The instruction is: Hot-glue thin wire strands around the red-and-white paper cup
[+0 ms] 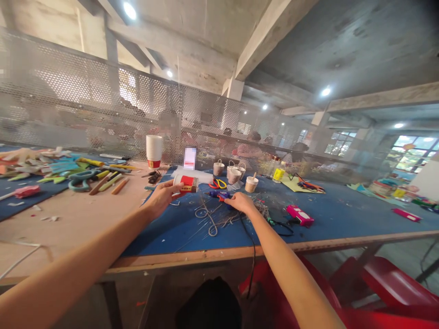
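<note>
My left hand (162,197) is closed round a red and white paper cup (188,183), tipped on its side with its base end toward the right. A band of brownish-grey material shows at that base end. My right hand (240,202) grips a blue glue gun (218,195) with an orange part. Its nozzle points left, just below and right of the cup, apart from it. Beneath both hands, a loose grey cord (213,228) lies curled on the blue mat. The glue gun's black cable (253,246) appears to hang over the table edge.
Behind are scissors (218,183), several small wrapped cups (233,175), a phone (190,157) and stacked paper cups (154,147). Markers (109,181) and gloves (51,164) lie left. A pink device (300,215) sits right; red chairs (394,288) stand below. A mesh screen (206,119) bounds the back.
</note>
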`<action>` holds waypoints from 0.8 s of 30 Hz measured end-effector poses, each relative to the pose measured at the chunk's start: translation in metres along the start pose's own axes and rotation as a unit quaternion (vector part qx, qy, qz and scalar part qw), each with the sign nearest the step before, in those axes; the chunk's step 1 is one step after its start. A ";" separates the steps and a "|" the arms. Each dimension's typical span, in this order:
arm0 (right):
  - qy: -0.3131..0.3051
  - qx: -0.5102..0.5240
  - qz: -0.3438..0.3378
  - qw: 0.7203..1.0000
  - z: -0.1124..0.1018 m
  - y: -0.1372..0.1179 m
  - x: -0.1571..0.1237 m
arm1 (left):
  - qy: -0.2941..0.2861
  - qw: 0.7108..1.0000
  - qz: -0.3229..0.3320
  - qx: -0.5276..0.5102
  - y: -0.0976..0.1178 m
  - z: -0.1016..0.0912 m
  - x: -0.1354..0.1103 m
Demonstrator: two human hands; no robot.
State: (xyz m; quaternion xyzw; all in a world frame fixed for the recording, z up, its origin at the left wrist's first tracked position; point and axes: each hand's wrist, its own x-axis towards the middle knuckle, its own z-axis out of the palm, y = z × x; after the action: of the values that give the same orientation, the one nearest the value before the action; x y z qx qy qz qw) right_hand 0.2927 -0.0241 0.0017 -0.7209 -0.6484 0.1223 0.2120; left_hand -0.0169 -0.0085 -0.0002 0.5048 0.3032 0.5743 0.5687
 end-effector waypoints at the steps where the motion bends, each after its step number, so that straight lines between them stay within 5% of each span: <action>1: 0.000 0.022 0.001 1.000 0.000 0.002 0.001 | 0.004 1.000 0.000 -0.002 0.000 0.000 0.001; 5: 0.013 0.154 0.004 0.988 -0.002 0.009 0.001 | 0.019 1.000 -0.006 -0.015 -0.001 -0.002 0.003; 10: 0.049 0.341 -0.036 0.938 -0.005 -0.002 -0.004 | 0.035 0.999 -0.012 -0.013 -0.001 -0.002 0.003; 12: 0.039 0.420 -0.075 0.904 -0.007 -0.011 -0.010 | 0.032 0.999 -0.014 -0.009 0.000 -0.002 0.002; 15: -0.022 0.568 -0.131 0.812 -0.008 -0.023 -0.021 | 0.029 0.999 -0.015 -0.005 0.002 0.000 0.000; 17: -0.056 0.601 -0.144 0.784 -0.009 -0.030 -0.027 | 0.030 0.999 -0.014 -0.007 0.003 0.001 -0.002; 24: -0.053 0.556 -0.200 0.805 -0.011 -0.063 -0.024 | 0.020 1.000 -0.013 -0.003 0.002 0.000 -0.003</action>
State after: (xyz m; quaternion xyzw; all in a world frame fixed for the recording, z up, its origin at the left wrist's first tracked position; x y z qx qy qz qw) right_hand 0.2391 -0.0446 0.0381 -0.3262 -0.6093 0.4549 0.5616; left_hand -0.0182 -0.0119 0.0010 0.4872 0.3198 0.5777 0.5715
